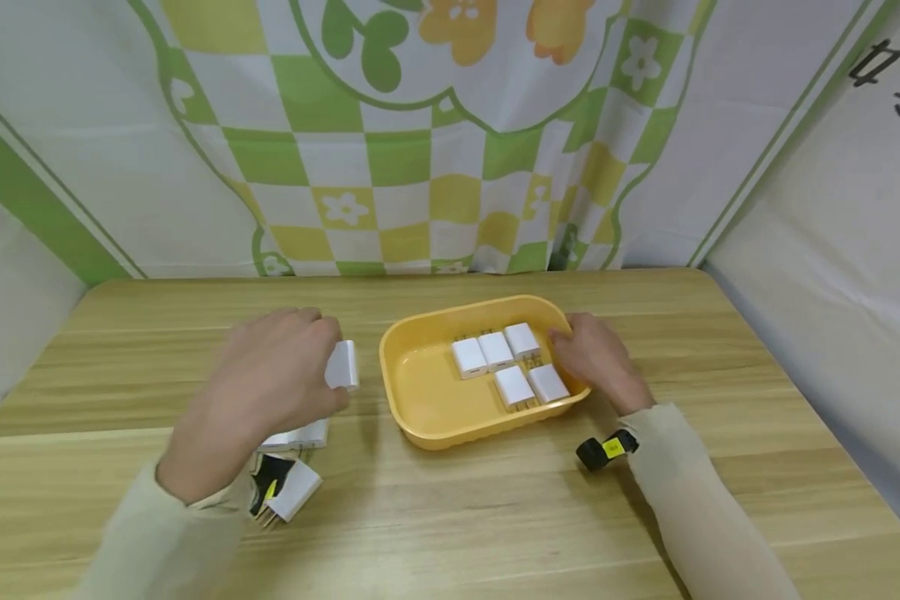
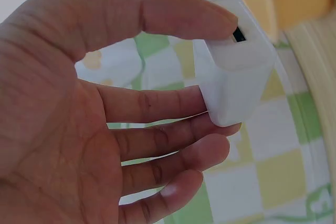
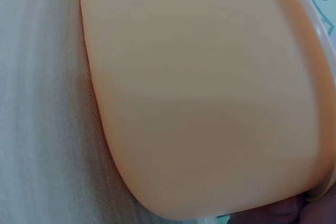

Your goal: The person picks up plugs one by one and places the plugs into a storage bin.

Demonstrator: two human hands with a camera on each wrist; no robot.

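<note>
My left hand (image 1: 270, 375) pinches a white charger plug (image 1: 342, 365) between thumb and fingers, just left of the yellow plastic basket (image 1: 420, 439). In the left wrist view the thumb lies over the face of the charger plug (image 2: 239, 72) with its dark port, and the fingers are behind it. My right hand (image 1: 596, 354) grips the basket's right end, thumb over the rim. Several white chargers (image 1: 513, 386) lie inside the basket, toward its right side. The right wrist view is mostly filled by the basket's wall (image 3: 205, 77), with fingers partly visible at the bottom corner.
On the wooden table (image 1: 457, 533), more white chargers (image 1: 311, 433) lie under and beside the left wrist, one of them (image 1: 294, 490) tilted with its prongs showing. A checked green and yellow curtain (image 1: 397, 167) hangs behind the table. Black straps (image 1: 607, 448) sit at both wrists.
</note>
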